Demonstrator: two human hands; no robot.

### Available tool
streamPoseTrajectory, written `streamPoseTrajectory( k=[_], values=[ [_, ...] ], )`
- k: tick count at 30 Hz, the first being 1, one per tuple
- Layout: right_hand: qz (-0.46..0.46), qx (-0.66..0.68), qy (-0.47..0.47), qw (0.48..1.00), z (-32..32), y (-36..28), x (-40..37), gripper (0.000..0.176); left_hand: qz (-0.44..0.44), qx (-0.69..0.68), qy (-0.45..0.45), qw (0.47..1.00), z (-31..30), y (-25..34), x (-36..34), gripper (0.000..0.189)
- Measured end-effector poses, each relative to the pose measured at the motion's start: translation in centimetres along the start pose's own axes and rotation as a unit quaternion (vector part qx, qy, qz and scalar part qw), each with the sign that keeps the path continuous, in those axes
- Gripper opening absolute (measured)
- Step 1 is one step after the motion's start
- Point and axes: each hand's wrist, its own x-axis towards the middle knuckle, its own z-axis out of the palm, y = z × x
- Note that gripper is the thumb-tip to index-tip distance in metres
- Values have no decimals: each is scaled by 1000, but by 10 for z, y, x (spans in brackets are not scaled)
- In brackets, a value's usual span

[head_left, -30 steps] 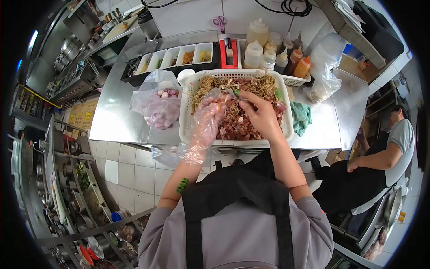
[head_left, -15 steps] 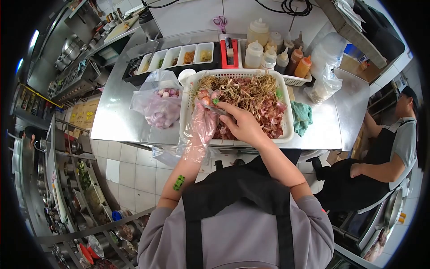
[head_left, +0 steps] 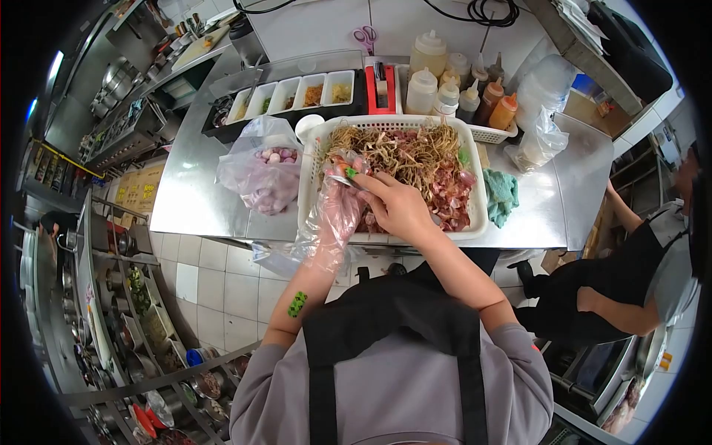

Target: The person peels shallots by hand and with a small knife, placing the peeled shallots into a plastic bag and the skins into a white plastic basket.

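My left hand [head_left: 340, 204], in a clear plastic glove, is closed around a few reddish shallots [head_left: 338, 165] over the left side of a white perforated basket [head_left: 480, 200]. My bare right hand [head_left: 397, 204], a green wrap on one fingertip, meets the left at the shallots. Its fingers are curled round what looks like a small knife [head_left: 436, 219]; a grey end shows beside the palm, and most of it is hidden. Below both hands the basket holds dry shallot roots and stalks [head_left: 411, 156] and loose reddish skins [head_left: 452, 196].
Left of the basket stands a plastic bag of peeled shallots [head_left: 268, 194]. Behind are seasoning trays [head_left: 311, 93], a red-framed tool [head_left: 380, 89] and squeeze bottles [head_left: 423, 93]. A green cloth [head_left: 501, 194] lies at right. Another person [head_left: 615, 274] is on the far right.
My right hand has turned and shifted slightly, its fingertips now closer over the shallots. The left hand has moved little. The person at right has leaned further to the right.
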Motion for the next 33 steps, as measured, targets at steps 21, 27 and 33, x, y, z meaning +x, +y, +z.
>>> streamPoseTrajectory(
  k=[21, 27, 33],
  values=[
    [6, 57, -26, 998, -6, 9, 10, 32, 22, 47, 75, 996, 7, -4, 0, 42],
    [20, -15, -24, 999, -2, 10, 13, 28, 2, 65, 54, 996, 28, 1, -2, 45],
    [23, 8, 23, 999, -18, 14, 20, 27, -21, 96, 54, 994, 37, 0, -6, 40]
  ],
)
